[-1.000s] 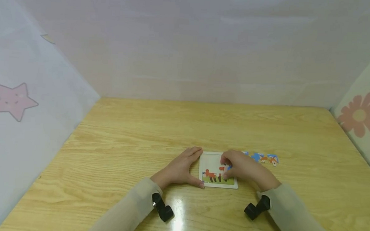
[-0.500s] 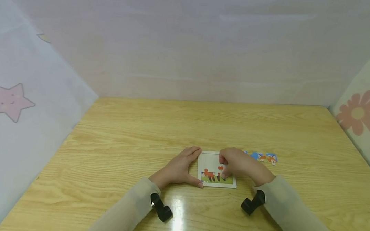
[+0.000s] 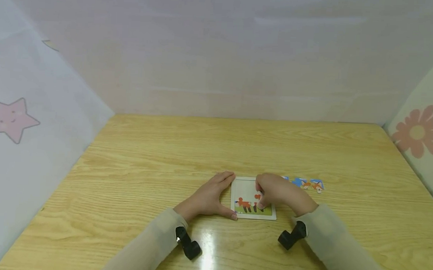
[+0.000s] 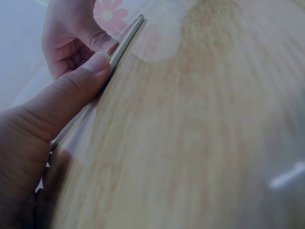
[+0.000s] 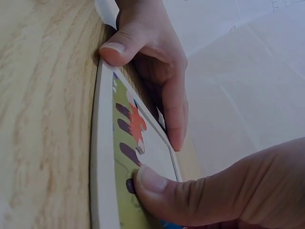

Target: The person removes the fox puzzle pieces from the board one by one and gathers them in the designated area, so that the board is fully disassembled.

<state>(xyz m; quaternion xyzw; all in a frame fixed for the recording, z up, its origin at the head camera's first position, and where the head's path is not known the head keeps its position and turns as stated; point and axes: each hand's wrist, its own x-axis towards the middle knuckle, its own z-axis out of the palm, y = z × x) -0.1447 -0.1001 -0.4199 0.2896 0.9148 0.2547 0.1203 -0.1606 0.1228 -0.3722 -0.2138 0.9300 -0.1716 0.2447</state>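
A square white puzzle tray [image 3: 254, 217] lies on the table, its lower part filled with pieces showing orange fox legs [image 3: 244, 204] on green grass. My left hand [image 3: 210, 196] holds the tray by its left side, thumb at the near corner, fingers along the edge toward the far corner. My right hand [image 3: 275, 190] reaches over the tray's right side with curled fingers. Its thumb [image 5: 152, 183] presses at a puzzle piece beside the dark fox leg. A bit of blue [image 5: 169, 223] shows under that thumb; the rest of the piece is hidden by the hand.
Loose puzzle pieces with blue sky and fox heads [image 3: 317, 185] lie in a row on the wooden table [image 3: 187, 150], behind and right of the right hand. Pale cloth walls [image 3: 219, 70] stand at the back and both sides.
My right hand bends slightly further in over the tray, covering more of the piece and its blue part. The left hand keeps its hold. The whole view has shifted a little.
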